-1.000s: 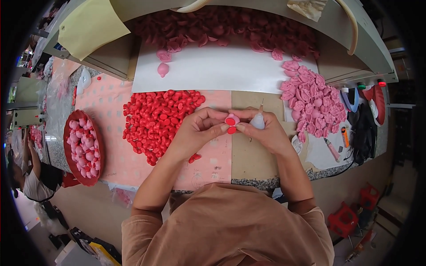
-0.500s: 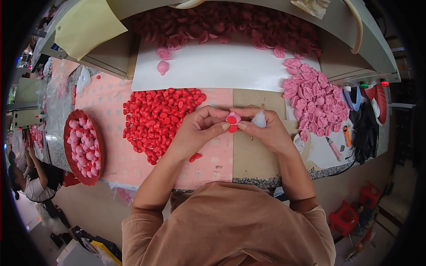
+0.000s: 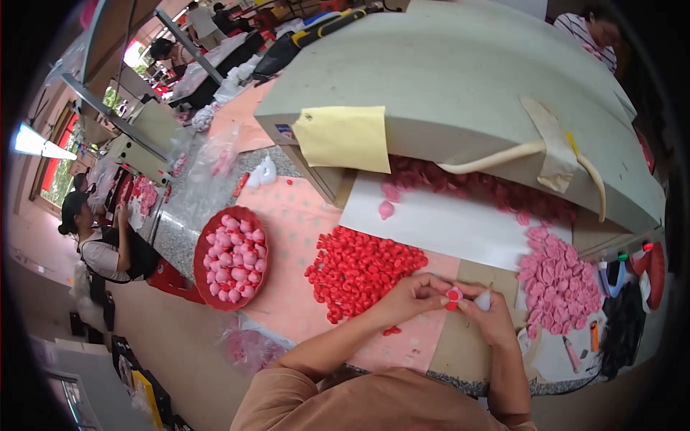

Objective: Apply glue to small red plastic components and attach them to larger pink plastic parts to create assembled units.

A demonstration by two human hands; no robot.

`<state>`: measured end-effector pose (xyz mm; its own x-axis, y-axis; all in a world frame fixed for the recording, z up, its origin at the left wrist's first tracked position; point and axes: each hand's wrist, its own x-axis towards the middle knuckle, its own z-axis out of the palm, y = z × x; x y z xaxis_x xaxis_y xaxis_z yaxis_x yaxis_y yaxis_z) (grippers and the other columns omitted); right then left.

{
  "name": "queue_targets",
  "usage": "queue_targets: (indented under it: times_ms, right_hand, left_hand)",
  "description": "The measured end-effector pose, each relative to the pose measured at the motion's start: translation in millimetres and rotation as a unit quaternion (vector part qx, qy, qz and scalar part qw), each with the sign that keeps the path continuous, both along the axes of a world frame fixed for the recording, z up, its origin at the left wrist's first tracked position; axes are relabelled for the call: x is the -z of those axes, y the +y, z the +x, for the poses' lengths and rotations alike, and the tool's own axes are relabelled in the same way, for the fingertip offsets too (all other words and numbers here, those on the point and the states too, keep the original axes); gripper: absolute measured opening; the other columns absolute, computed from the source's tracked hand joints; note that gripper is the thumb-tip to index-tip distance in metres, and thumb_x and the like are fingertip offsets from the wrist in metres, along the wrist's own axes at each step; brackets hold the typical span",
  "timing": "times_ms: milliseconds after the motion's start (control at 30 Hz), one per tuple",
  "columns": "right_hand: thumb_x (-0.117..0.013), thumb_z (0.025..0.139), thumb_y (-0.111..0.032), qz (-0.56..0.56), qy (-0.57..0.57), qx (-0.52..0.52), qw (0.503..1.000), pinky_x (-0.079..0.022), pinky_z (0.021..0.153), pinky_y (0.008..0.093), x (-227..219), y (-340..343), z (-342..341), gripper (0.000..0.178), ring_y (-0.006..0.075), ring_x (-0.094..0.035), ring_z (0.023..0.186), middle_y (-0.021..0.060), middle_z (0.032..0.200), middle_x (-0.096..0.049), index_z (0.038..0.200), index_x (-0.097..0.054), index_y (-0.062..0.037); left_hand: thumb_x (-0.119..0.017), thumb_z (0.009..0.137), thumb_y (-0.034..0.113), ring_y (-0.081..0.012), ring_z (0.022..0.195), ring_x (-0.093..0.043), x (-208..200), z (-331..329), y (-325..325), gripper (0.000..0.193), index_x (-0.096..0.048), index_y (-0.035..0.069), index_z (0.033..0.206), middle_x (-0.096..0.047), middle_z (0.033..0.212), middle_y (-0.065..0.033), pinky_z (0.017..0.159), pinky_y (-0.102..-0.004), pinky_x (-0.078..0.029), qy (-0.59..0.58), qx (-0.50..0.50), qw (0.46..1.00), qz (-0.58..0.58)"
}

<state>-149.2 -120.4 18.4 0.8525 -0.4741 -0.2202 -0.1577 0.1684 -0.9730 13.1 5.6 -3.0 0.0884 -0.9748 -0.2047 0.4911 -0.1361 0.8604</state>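
Left hand (image 3: 408,296) pinched shut on a small red-and-pink petal piece (image 3: 453,294), fingertips meeting those of the right hand (image 3: 490,320) just right of the red petal heap (image 3: 361,269). Right hand closed too, holding a small whitish nozzle-like thing (image 3: 484,300) against the same piece; whether glue tube or something else, cannot tell. Piece held just above the pale pink sheet (image 3: 302,237), at the near right edge of that red heap. Judged from the spread: well short of the end. Red heap large and mostly untouched, 1 stray red bit (image 3: 392,331) lying just below it toward the body. Far right of the heap, a second mound of pale pink petals (image 3: 559,276) on the white paper (image 3: 445,226), also big. Left of the heap, a round red tray (image 3: 231,258) filled with pink finished-looking pieces, so some output seems already made. Beyond the heap, darker red petals (image 3: 489,188) spilling from under a grey box (image 3: 460,79) with a yellow paper (image 3: 343,138) stuck on. Far left of the heap, another person (image 3: 108,241) seated at a separate bench.
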Motion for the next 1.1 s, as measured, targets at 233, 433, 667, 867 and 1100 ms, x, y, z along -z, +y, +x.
queue_targets:
  times_ms: [233, 433, 667, 867, 1100]
  right_hand:
    - [-0.06, 0.082, 0.003, 0.039, -0.014, 0.018, 0.999, -0.047, 0.083, 0.0246, -6, 1, -2, 0.031, 0.0122, -0.057, 0.091, 0.0043, 0.101, -0.06, 0.113, -0.059, 0.0028]
    - [-0.063, 0.082, -0.001, 0.045, -0.015, 0.013, 0.999, -0.044, 0.081, 0.023, -4, -3, -1, 0.03, 0.0102, -0.055, 0.089, 0.0034, 0.098, -0.058, 0.112, -0.061, 0.0008]
    - [-0.062, 0.081, 0.001, 0.028, 0.014, 0.013, 0.999, -0.045, 0.081, 0.0242, -14, -2, 2, 0.029, 0.0114, -0.055, 0.09, 0.0046, 0.098, -0.058, 0.111, -0.061, 0.0029]
    - [-0.064, 0.082, -0.005, 0.027, 0.001, 0.012, 1.0, -0.041, 0.068, 0.0184, -8, -1, -1, 0.033, 0.006, -0.051, 0.082, -0.0001, 0.095, -0.056, 0.115, -0.06, -0.0016]
    - [-0.061, 0.081, 0.002, 0.037, 0.014, 0.024, 0.999, -0.045, 0.083, 0.0247, -11, 2, 2, 0.032, 0.0124, -0.056, 0.093, 0.0053, 0.103, -0.059, 0.112, -0.06, 0.0026]
  left_hand:
    - [-0.055, 0.088, 0.002, -0.0138, 0.103, -0.057, -2, 0, 0, 0.02, -0.051, -0.001, 0.108, -0.059, 0.111, -0.0094, 0.091, -0.0263, -0.047, -0.009, 0.007, 1.0, 0.005]
    - [-0.056, 0.088, 0.002, -0.0134, 0.102, -0.057, -13, 2, 0, 0.02, -0.052, 0.001, 0.108, -0.059, 0.111, -0.0089, 0.091, -0.0265, -0.047, -0.011, -0.009, 1.0, 0.021]
    - [-0.057, 0.088, 0.003, -0.0118, 0.099, -0.058, -4, 1, -2, 0.022, -0.052, 0.0, 0.109, -0.06, 0.108, -0.0081, 0.086, -0.0239, -0.048, -0.011, -0.009, 1.0, 0.013]
    - [-0.059, 0.088, 0.006, -0.0103, 0.094, -0.06, -5, 0, -1, 0.024, -0.052, -0.001, 0.109, -0.061, 0.104, -0.0069, 0.081, -0.0218, -0.048, -0.007, -0.018, 1.0, 0.001]
    - [-0.057, 0.088, 0.002, -0.011, 0.101, -0.057, -1, 3, -1, 0.021, -0.052, 0.001, 0.108, -0.059, 0.111, -0.0075, 0.089, -0.0247, -0.047, 0.006, 0.006, 1.0, 0.022]
